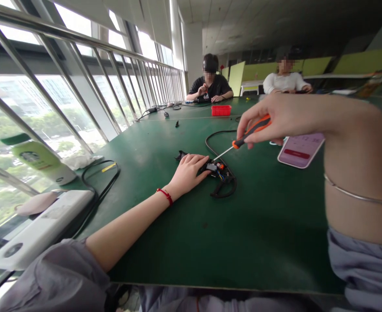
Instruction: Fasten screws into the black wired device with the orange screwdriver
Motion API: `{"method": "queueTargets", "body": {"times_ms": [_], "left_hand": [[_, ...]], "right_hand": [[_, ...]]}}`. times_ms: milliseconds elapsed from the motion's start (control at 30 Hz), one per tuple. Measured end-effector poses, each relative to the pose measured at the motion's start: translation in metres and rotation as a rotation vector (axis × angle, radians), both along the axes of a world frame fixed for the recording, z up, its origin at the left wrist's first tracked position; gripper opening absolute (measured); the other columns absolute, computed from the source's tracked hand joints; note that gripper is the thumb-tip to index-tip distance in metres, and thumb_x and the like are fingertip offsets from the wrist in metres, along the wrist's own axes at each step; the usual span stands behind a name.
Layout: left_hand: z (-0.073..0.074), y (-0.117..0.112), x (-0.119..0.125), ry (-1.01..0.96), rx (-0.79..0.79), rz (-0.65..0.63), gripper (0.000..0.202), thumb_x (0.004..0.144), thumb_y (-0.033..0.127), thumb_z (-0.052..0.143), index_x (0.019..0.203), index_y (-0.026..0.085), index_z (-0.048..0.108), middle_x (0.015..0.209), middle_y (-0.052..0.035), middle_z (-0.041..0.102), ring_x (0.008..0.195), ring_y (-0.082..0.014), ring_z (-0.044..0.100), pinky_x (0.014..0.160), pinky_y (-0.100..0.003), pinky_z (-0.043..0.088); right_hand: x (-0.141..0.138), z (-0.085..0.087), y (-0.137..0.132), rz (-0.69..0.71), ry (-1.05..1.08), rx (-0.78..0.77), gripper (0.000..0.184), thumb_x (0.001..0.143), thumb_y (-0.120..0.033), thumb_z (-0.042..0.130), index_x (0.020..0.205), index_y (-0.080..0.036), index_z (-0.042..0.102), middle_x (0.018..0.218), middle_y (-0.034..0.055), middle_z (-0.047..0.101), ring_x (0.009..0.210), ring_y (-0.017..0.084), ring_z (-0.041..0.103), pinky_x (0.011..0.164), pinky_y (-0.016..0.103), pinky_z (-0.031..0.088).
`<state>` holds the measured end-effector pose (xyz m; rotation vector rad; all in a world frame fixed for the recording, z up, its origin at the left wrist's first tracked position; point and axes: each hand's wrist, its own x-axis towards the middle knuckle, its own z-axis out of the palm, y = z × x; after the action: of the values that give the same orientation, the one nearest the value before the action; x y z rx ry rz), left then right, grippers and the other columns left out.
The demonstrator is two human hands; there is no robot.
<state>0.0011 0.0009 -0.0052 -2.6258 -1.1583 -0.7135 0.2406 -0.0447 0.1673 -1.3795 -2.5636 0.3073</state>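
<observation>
My left hand (pixel 191 171) holds an opened black electrical device (pixel 214 167) against the table, thumb along the near side and fingers over the far side. Inside the device show a grey part, an orange-red part and yellow and blue wires; its exact kind is unclear. A black cable (pixel 234 184) curls around its right side. In my right hand (pixel 275 117), closed above and to the right, is a screwdriver (pixel 252 131) with an orange and black handle. Its shaft slants down leftward, and the tip meets the device near my left fingertips. My left palm hides part of the device.
A phone (pixel 299 149) lies below my right wrist. Farther back sit a red basket (pixel 221 111) and a small black piece (pixel 177 124). A green bottle (pixel 37 158), a white box-like case (pixel 44 229) and a cable (pixel 111 190) are at left. Two people sit across the table.
</observation>
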Motion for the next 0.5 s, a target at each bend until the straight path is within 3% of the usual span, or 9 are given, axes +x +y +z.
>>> {"method": "queueTargets", "body": {"times_ms": [300, 500], "left_hand": [[0.001, -0.003, 0.001, 0.063, 0.046, 0.021, 0.044, 0.091, 0.039, 0.043, 0.129, 0.016, 0.049, 0.121, -0.0090, 0.057, 0.111, -0.0231, 0.048, 0.099, -0.040, 0.036], [0.003, -0.006, 0.005, 0.110, 0.100, 0.087, 0.046, 0.090, 0.041, 0.045, 0.127, 0.015, 0.051, 0.114, -0.0110, 0.059, 0.105, -0.0250, 0.050, 0.093, -0.040, 0.038]], "right_hand": [[-0.007, -0.010, 0.011, -0.004, -0.056, -0.077, 0.022, 0.076, -0.037, 0.054, 0.090, -0.024, 0.066, 0.060, 0.0002, 0.063, 0.052, 0.017, 0.059, 0.051, 0.032, 0.044], [-0.011, -0.014, 0.012, -0.005, -0.097, -0.082, 0.018, 0.076, -0.035, 0.056, 0.087, -0.025, 0.066, 0.058, -0.0007, 0.062, 0.050, 0.015, 0.059, 0.049, 0.030, 0.041]]}}
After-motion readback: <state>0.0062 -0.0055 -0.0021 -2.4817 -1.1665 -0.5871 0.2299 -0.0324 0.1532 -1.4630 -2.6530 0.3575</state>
